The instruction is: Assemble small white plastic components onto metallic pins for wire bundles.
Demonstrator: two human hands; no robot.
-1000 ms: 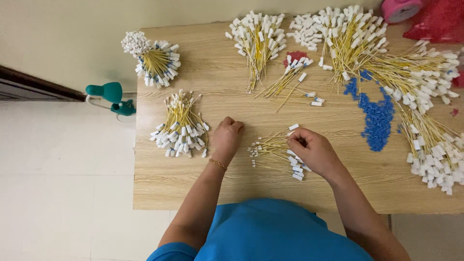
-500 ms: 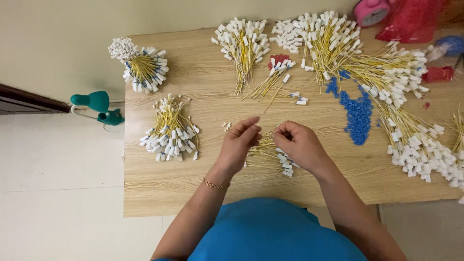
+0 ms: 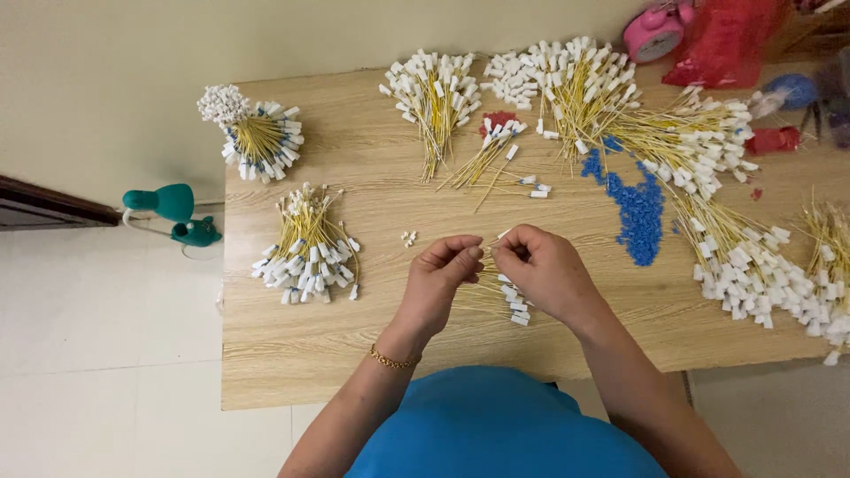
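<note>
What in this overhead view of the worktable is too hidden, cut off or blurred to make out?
- What the fingertips pinch: the left hand and right hand meet over the small bundle of yellow sticks; the fingers cover each grip.
- The pink clock: cut off by the top edge.
- The blue and red things at the far right: blurred.
- The tiny white pieces: too small to tell.

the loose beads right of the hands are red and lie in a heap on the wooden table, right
Not quite: the head view shows the loose beads are blue, not red. They do lie in a heap on the wooden table, right of the left hand and right hand.
</note>
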